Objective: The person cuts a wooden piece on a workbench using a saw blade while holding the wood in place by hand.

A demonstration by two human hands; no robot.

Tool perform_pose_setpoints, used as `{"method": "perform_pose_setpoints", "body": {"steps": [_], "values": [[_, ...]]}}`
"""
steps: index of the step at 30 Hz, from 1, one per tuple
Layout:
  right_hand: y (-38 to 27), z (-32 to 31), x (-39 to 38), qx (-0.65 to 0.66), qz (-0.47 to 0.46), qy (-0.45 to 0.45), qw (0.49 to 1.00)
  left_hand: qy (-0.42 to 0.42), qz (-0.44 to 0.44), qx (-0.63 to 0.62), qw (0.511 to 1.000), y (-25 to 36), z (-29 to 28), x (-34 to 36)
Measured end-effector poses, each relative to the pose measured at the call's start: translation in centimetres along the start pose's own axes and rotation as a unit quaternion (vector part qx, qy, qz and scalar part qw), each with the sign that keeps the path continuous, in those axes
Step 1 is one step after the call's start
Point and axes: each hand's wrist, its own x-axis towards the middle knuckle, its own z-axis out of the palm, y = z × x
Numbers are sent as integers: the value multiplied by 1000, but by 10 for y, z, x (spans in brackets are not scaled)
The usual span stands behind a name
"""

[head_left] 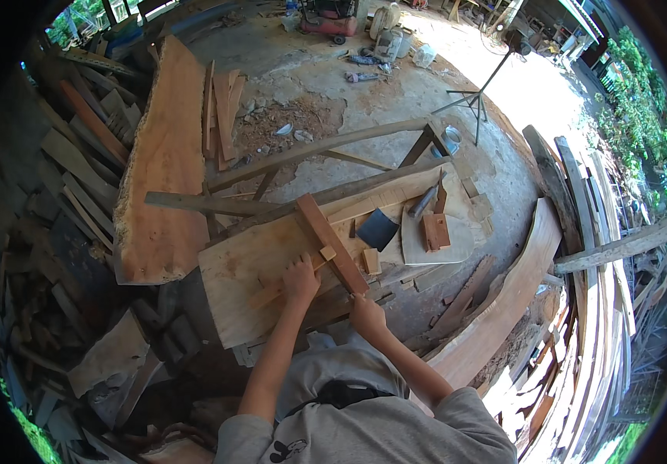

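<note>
A reddish-brown wooden bar (325,236) lies slantwise across a wide pale plank (233,271) in front of me. My right hand (366,313) is closed around the bar's near end. To its left, my left hand (300,280) has its fingers curled over a light wooden strip (267,296). A small light block (327,253) sits against the bar, just past those fingers; whether it is joined to the strip I cannot tell. Right of the bar are a dark curved sheet (377,230), a small wooden block (371,261) and a reddish block with a hole (435,232).
A rough wooden frame (310,148) stands behind the plank. At the left, a large live-edge slab (165,162) leans by stacked offcuts. Long boards (503,309) lie along the right. Farther off are a tripod (476,97), power tools (364,76) and a red compressor (329,23).
</note>
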Motion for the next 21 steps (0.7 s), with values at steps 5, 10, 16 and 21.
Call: {"method": "perform_pose_setpoints", "body": {"steps": [5,10,16,21], "values": [[1,-2,-5,5,-22,13,1000,-83,-57,-40,994,-10,-8,21],[11,-8,-26,32,23,-1,999,-168,-39,-80,982,-23,-19,42],[23,2,-34,108,-27,36,993,-174,-40,-112,977,-23,-21,41],[27,12,-29,73,-30,14,997,-170,-28,-87,981,-25,-21,42]]}}
